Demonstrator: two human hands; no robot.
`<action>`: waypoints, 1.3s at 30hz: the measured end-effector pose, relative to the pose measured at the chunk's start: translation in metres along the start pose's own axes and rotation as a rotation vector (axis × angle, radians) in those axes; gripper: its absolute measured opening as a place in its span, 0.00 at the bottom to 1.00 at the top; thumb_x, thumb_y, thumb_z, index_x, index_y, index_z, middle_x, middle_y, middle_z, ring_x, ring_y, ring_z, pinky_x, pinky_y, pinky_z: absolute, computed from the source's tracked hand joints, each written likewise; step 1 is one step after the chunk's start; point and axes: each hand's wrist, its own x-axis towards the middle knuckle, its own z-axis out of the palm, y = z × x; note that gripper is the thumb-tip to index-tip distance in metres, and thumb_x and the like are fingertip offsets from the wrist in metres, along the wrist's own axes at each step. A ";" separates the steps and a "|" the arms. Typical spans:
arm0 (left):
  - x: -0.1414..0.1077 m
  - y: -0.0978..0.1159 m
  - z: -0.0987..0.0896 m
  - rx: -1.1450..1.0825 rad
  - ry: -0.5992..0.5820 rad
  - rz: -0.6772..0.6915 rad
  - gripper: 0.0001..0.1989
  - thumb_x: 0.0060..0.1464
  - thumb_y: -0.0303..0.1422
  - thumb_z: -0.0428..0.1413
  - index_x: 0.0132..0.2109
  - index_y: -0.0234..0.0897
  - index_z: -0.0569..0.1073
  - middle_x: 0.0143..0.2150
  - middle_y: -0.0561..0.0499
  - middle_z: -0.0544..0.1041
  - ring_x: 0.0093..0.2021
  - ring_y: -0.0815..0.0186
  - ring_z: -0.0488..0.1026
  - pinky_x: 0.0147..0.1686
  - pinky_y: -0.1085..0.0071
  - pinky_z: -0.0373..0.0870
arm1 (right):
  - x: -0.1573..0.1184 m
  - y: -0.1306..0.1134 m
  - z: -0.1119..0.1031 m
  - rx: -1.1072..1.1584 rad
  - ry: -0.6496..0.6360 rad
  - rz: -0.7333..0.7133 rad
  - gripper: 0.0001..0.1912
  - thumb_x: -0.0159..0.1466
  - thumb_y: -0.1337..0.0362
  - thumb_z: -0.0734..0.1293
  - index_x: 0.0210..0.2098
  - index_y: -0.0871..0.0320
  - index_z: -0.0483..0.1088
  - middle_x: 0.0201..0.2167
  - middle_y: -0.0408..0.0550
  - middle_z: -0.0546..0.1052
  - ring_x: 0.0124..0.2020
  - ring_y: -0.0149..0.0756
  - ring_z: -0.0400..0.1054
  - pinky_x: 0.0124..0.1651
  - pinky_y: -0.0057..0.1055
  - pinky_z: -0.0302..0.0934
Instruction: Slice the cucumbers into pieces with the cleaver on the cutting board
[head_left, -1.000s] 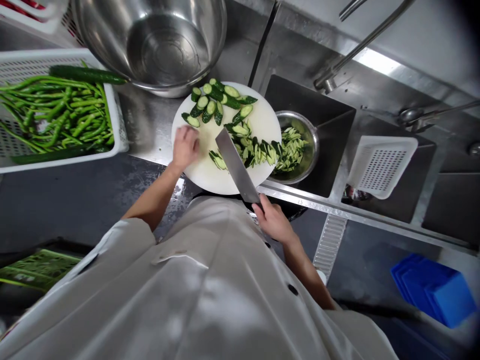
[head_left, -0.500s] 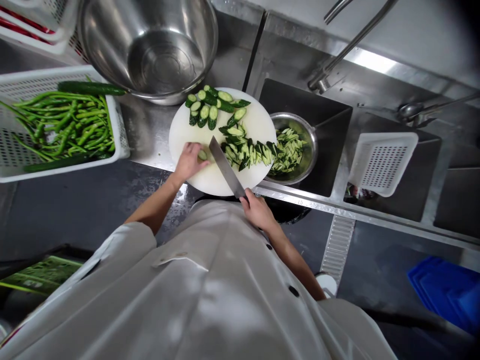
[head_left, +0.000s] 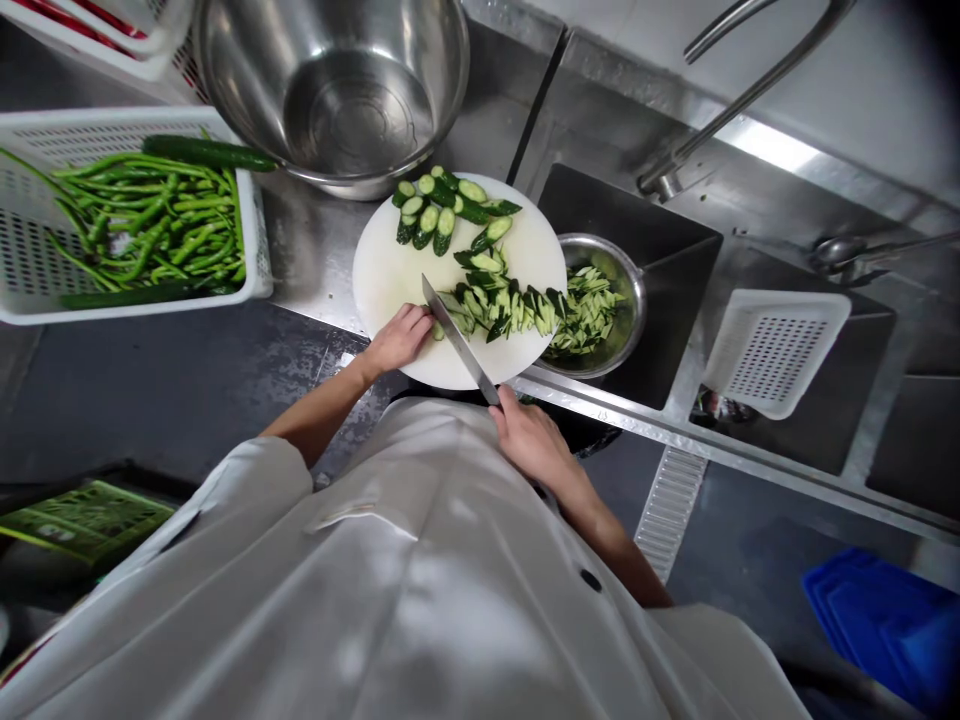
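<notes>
My right hand (head_left: 531, 432) is closed around the handle of a kitchen knife (head_left: 459, 342), its blade slanting up and left across a round white cutting board (head_left: 381, 262). My left hand (head_left: 403, 338) has curled fingers pressed on a cucumber piece (head_left: 438, 331), mostly hidden beneath the fingertips, right beside the blade. To the right of the blade lie cut cucumber slices (head_left: 501, 300) in a curved row. Several thicker cucumber chunks (head_left: 444, 225) rest along the board's far edge. A metal bowl (head_left: 639, 300) of cut cucumber sits in the sink, partly under the board's right edge.
A large steel basin (head_left: 345, 180) stands behind the board. At the left, a white basket (head_left: 259, 240) holds green peppers (head_left: 150, 225) and whole cucumbers (head_left: 206, 153). A faucet (head_left: 720, 120) reaches over the sinks, and another white basket (head_left: 780, 350) sits at the right.
My left hand has moved right, its fingers drawing together over the cucumber piece beside the blade. The knife stays in my right hand, and the whole view has shifted slightly.
</notes>
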 end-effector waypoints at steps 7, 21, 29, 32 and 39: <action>-0.001 0.000 -0.001 0.035 0.016 0.010 0.15 0.71 0.29 0.45 0.55 0.35 0.74 0.52 0.38 0.75 0.51 0.53 0.70 0.53 0.52 0.74 | 0.012 -0.006 -0.002 -0.008 0.009 -0.021 0.18 0.79 0.59 0.52 0.63 0.58 0.60 0.44 0.58 0.82 0.44 0.50 0.78 0.44 0.36 0.63; -0.006 -0.004 0.005 0.058 0.049 0.022 0.15 0.72 0.29 0.44 0.52 0.36 0.76 0.47 0.41 0.76 0.48 0.56 0.70 0.51 0.57 0.75 | 0.013 -0.011 -0.004 0.005 -0.024 -0.023 0.18 0.79 0.59 0.52 0.63 0.58 0.60 0.45 0.59 0.82 0.46 0.50 0.77 0.45 0.35 0.62; -0.008 -0.006 0.008 0.096 0.091 0.033 0.16 0.73 0.28 0.43 0.50 0.36 0.76 0.46 0.43 0.76 0.47 0.58 0.71 0.51 0.61 0.75 | 0.014 -0.012 -0.003 0.008 -0.026 -0.026 0.18 0.79 0.59 0.52 0.63 0.58 0.60 0.46 0.59 0.82 0.48 0.50 0.77 0.46 0.35 0.61; -0.007 -0.006 0.009 0.083 0.101 0.026 0.16 0.73 0.29 0.44 0.49 0.37 0.76 0.46 0.43 0.76 0.46 0.58 0.71 0.50 0.62 0.75 | 0.014 -0.011 -0.003 0.005 -0.025 -0.033 0.18 0.79 0.58 0.52 0.63 0.58 0.60 0.46 0.59 0.82 0.47 0.49 0.77 0.45 0.34 0.61; -0.008 -0.004 0.009 0.003 0.091 -0.032 0.16 0.73 0.31 0.44 0.50 0.38 0.77 0.45 0.43 0.77 0.47 0.58 0.72 0.50 0.59 0.74 | 0.017 -0.010 -0.004 0.018 -0.013 -0.038 0.20 0.79 0.58 0.52 0.65 0.59 0.58 0.46 0.59 0.81 0.46 0.49 0.77 0.43 0.34 0.60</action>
